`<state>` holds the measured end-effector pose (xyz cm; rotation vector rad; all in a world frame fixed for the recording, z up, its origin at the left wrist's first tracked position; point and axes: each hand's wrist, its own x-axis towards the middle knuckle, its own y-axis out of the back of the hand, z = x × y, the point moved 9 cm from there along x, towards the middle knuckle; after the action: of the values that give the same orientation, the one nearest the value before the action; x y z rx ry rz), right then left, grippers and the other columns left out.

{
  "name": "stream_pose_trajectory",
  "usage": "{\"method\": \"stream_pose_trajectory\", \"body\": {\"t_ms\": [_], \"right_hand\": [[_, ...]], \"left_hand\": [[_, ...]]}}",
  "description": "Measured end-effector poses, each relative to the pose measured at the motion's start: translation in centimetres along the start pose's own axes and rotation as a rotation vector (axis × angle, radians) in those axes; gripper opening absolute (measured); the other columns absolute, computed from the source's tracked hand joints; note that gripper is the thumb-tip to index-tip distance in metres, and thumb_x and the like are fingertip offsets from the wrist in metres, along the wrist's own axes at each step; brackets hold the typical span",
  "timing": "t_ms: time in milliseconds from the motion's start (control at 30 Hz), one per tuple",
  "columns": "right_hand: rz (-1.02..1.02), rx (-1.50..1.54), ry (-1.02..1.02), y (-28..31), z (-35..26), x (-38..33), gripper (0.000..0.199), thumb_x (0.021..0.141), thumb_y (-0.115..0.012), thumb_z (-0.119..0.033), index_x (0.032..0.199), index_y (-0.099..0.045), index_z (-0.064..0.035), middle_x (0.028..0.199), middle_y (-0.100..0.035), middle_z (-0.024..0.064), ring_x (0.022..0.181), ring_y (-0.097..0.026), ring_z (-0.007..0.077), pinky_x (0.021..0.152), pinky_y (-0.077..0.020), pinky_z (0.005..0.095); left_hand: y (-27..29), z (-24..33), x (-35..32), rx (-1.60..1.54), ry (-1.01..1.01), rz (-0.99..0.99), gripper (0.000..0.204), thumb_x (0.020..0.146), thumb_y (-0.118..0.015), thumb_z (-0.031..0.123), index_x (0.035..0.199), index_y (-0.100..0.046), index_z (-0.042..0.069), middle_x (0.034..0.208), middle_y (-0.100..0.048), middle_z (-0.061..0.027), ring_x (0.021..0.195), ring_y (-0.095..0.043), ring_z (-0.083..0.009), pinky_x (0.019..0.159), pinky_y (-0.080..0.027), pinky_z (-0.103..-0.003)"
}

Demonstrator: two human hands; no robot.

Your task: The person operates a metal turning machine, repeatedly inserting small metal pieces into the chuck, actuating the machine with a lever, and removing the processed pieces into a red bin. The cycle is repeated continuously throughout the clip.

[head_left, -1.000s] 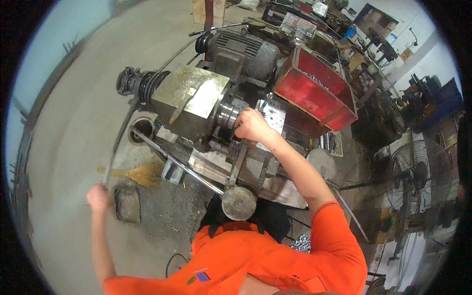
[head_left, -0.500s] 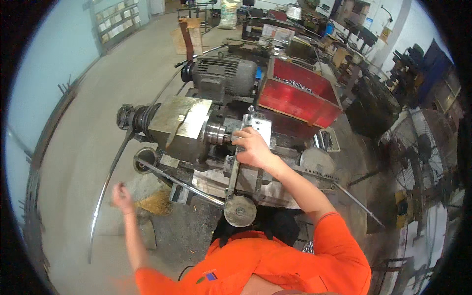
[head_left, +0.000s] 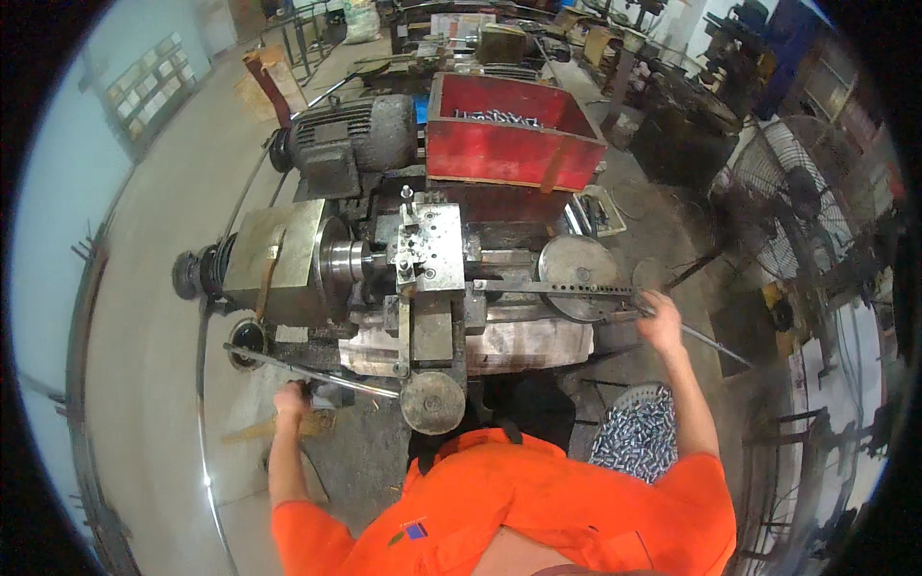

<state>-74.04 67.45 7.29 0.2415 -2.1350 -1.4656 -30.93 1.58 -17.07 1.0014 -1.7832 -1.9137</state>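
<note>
Levers on the lathe are what both hands grip. The left hand is curled around the near end of a long thin metal rod, which slants along the front left of the lathe. The right hand is closed on the far right end of a flat bar with holes, which runs out from the middle of the lathe. A round grey disc sits just behind that bar. A round knob hangs at the front of the lathe, close to the person's orange shirt. Behind the lathe stands a red box. Left of the box sits a grey motor. Right of the person's body, low down, is a basket of small shiny metal pieces.
</note>
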Motion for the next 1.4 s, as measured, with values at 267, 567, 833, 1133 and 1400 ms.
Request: {"method": "stream_pose_trajectory", "body": {"t_ms": [267, 567, 833, 1133, 1400], "right_hand": [[-0.25, -0.581, -0.53, -2.0, 21.2, -7.6, 0.046, 0.059, -0.071, -0.024, 0.1, -0.059, -0.0055, 0.103, -0.061, 0.0166, 0.104, -0.055, 0.0316, 0.089, -0.0431, 0.0417], [-0.353, -0.223, -0.612, -2.6, 9.2, -19.1, 0.03, 0.059, -0.064, -0.025, 0.079, -0.061, -0.0036, 0.08, -0.063, 0.0185, 0.078, -0.061, 0.0379, 0.072, -0.0486, 0.0458], [-0.258, 0.647, -0.787, -7.4, 0.6, -24.5, 0.022, 0.06, -0.058, -0.014, 0.077, -0.059, 0.0001, 0.062, -0.052, 0.0021, 0.058, -0.048, 0.0132, 0.053, -0.0399, 0.0284], [-0.28, 0.693, -0.791, -8.6, 0.5, -25.3, 0.027, 0.064, -0.056, -0.018, 0.082, -0.058, 0.0013, 0.058, -0.049, 0.0025, 0.053, -0.048, 0.0134, 0.047, -0.0376, 0.0291], [-0.224, 0.036, -0.509, -2.8, 8.6, -18.9, 0.052, 0.061, -0.063, -0.022, 0.108, -0.058, -0.0005, 0.069, -0.061, 0.0225, 0.067, -0.061, 0.0401, 0.062, -0.0483, 0.0451]], "left_hand": [[9.0, -6.0, -4.1, -1.249, 0.308, 0.338, 0.049, 0.085, -0.06, 0.04, 0.106, -0.056, -0.004, 0.078, -0.063, -0.015, 0.055, -0.062, -0.0212, 0.048, -0.049, -0.029], [10.5, 1.4, -2.7, -1.623, 0.373, 0.621, 0.027, 0.086, -0.057, 0.021, 0.102, -0.054, -0.001, 0.075, -0.055, -0.0066, 0.05, -0.053, -0.0134, 0.04, -0.046, -0.027], [8.7, -1.9, -1.2, -1.452, 0.401, 0.671, 0.023, 0.084, -0.054, 0.015, 0.102, -0.052, 0.0, 0.072, -0.056, -0.0073, 0.052, -0.055, -0.0175, 0.044, -0.046, -0.031], [8.8, -1.4, -0.3, -1.391, 0.379, 0.523, 0.018, 0.084, -0.052, 0.016, 0.093, -0.052, 0.0, 0.062, -0.053, -0.005, 0.049, -0.057, -0.0184, 0.042, -0.049, -0.032], [8.9, -1.7, -2.0, -1.302, 0.487, 0.351, 0.024, 0.084, -0.054, 0.022, 0.095, -0.051, 0.001, 0.062, -0.054, -0.0046, 0.049, -0.058, -0.0178, 0.043, -0.051, -0.031]]}}
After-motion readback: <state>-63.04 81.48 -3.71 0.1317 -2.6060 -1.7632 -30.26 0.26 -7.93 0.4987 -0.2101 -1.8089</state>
